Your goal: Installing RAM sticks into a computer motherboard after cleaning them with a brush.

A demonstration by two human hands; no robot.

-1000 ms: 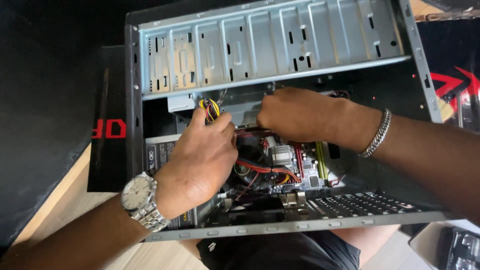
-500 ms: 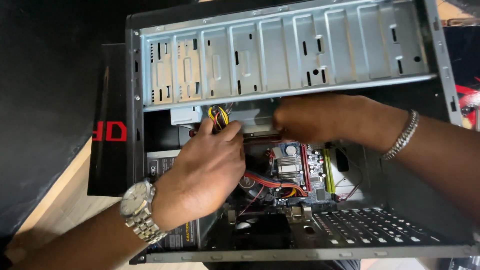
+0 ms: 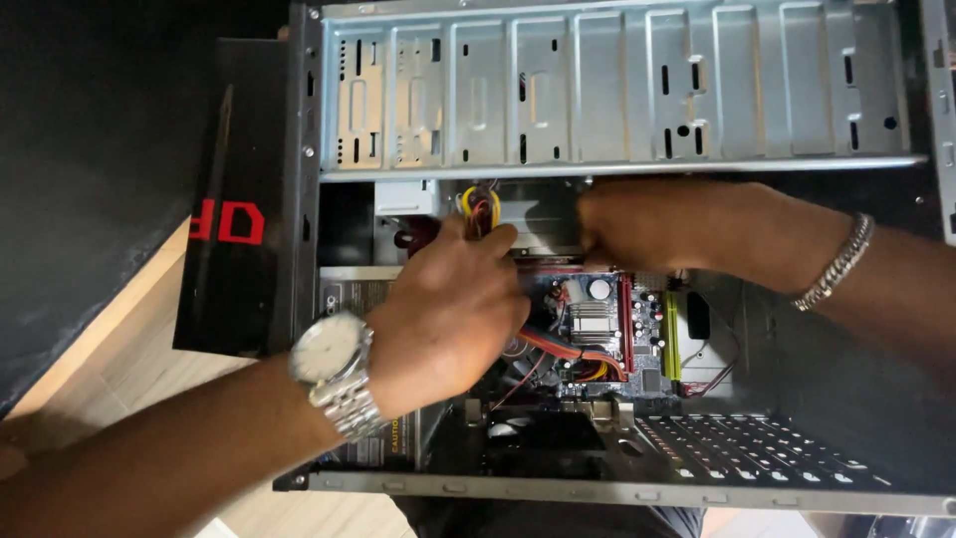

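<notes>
Both hands are shifting up inside the open computer case, toward the drive cage. Left hand is moving up from the board area, fingertips now reaching the yellow-red-black wire bundle by the grey drive. Right hand is sliding up under the cage rail, uncovering more of the motherboard and red cables. Camera view is drifting too: case sitting lower-left in frame.
</notes>
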